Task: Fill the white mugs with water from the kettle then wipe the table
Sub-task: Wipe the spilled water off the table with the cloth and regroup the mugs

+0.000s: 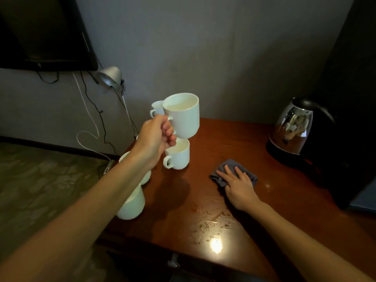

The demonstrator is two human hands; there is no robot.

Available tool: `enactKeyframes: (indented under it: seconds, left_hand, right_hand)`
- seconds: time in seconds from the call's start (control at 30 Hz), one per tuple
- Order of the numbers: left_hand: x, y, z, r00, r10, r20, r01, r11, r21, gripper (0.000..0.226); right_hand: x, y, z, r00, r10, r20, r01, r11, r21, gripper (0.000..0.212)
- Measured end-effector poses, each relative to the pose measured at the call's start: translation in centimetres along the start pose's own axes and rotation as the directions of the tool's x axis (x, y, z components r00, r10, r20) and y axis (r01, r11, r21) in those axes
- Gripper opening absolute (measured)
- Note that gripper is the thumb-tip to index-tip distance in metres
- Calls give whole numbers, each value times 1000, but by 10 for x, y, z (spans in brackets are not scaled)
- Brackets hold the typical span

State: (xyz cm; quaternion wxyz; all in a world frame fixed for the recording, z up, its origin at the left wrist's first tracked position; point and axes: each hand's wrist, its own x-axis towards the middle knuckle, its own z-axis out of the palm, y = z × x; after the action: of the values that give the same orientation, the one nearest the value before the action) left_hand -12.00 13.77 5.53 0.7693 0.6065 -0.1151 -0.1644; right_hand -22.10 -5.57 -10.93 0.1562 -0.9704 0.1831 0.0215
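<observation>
My left hand point(156, 137) grips the handle of a white mug point(183, 117) and holds it upright in the air above the table's left side. Below it stands another white mug point(178, 155) on the brown table point(274, 200). A third mug point(157, 107) shows behind the lifted one. More white mugs point(132, 204) stand at the left edge, partly hidden by my forearm. My right hand point(238, 185) presses flat on a grey cloth point(234, 169) in the middle of the table. The shiny kettle point(293, 129) sits on its base at the back right.
Water drops point(211, 222) glisten on the table's near part. A silver desk lamp point(110, 78) stands at the back left corner, with cables and a power strip point(107, 166) on the floor. A dark screen point(44, 33) hangs on the wall. A black cabinet point(354, 119) borders the right.
</observation>
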Motion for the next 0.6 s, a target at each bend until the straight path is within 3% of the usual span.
enactKeyframes:
  seconds: [0.33, 0.6]
  left_hand:
    - [133, -24, 34, 988, -148, -35, 149, 988, 30, 39]
    - [199, -57, 29, 985, -170, -21, 171, 974, 147, 39]
  right_hand:
    - [3, 10, -3, 996, -85, -8, 85, 996, -32, 55]
    - [17, 27, -15, 985, -174, -6, 173, 983, -62, 55]
